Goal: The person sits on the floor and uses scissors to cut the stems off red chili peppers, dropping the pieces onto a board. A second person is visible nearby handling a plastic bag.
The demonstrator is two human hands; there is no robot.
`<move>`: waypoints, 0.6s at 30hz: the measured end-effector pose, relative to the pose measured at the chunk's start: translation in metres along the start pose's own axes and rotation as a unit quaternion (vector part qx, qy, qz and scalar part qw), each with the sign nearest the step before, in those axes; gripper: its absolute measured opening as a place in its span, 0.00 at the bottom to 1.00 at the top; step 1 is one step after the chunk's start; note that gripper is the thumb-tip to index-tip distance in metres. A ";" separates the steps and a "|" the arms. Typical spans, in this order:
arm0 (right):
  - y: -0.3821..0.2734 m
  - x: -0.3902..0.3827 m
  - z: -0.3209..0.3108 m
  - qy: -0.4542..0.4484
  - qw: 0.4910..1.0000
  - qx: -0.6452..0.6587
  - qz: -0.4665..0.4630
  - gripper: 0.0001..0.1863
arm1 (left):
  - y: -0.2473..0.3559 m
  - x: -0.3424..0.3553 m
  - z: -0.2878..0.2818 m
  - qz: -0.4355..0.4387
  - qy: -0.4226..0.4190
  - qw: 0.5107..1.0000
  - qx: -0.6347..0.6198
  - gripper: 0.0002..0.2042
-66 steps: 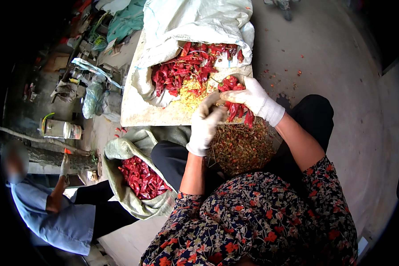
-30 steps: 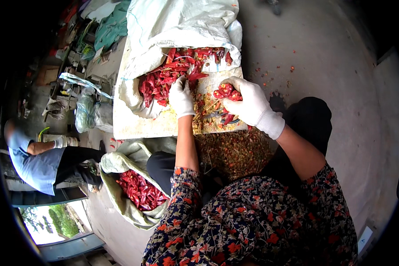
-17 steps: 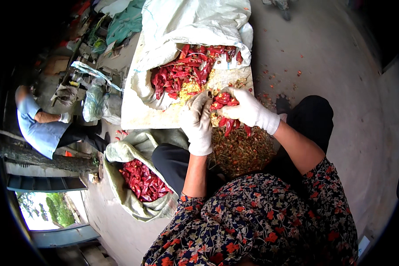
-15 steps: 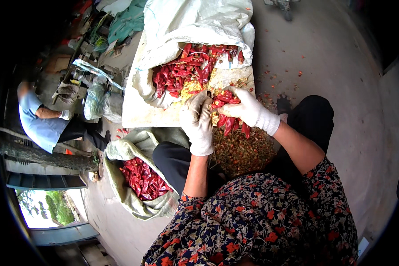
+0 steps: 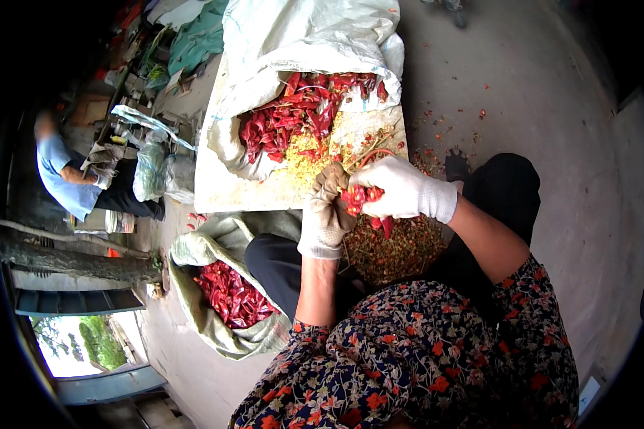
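Note:
Both my hands wear white work gloves, soiled at the fingers, and meet over the near edge of a board. My right hand (image 5: 406,187) is closed around a bunch of dried red chillies (image 5: 358,199), with stems sticking out beyond the fingers. Against the left side of that bunch, my left hand (image 5: 325,214) has its fingers curled in; what they pinch is hidden. On the board (image 5: 229,187), a white woven sack (image 5: 315,43) lies with its mouth toward me, spilling red chillies (image 5: 286,118) and yellow seeds (image 5: 304,154).
Left of my knee, an open woven sack (image 5: 193,250) holds red chilli pods (image 5: 232,297). Stems and scraps (image 5: 393,250) lie heaped between my legs. A person in a blue shirt (image 5: 64,175) bends at the far left near plastic bags (image 5: 150,171). Bits are scattered on the floor at right.
My right hand has turned over the bunch, knuckles up, and fewer chillies hang below it. My left fingers have curled in. The person at left has moved an arm among the bags.

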State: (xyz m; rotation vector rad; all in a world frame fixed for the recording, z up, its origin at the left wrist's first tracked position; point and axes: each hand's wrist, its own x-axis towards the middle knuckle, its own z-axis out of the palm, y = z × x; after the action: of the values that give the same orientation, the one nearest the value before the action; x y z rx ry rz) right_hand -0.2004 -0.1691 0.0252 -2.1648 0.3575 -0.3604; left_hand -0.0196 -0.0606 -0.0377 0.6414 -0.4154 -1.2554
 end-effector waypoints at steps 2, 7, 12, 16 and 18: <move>0.007 -0.007 0.002 -0.017 0.984 0.012 -0.174 0.19 | 0.001 0.011 0.012 -0.094 0.085 0.988 -0.084 0.13; -0.014 -0.011 0.021 -0.098 0.989 0.018 -0.111 0.23 | 0.000 0.050 -0.041 -0.070 0.040 0.838 0.540 0.29; 0.001 -0.001 0.010 0.053 0.998 -0.027 -0.025 0.27 | 0.000 0.123 -0.065 0.179 0.166 0.419 0.874 0.25; -0.004 0.002 0.012 0.046 0.998 -0.047 0.007 0.28 | -0.004 0.159 -0.089 0.172 0.183 0.317 0.915 0.28; 0.000 0.001 0.015 0.087 0.993 -0.076 0.010 0.24 | -0.006 0.161 -0.086 0.189 0.184 0.326 0.908 0.26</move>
State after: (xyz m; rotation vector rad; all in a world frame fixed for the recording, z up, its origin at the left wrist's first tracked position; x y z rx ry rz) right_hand -0.1933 -0.1584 0.0169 -2.2823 0.5188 -0.5285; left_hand 0.0724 -0.1973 -0.1151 2.4518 -1.4639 0.5248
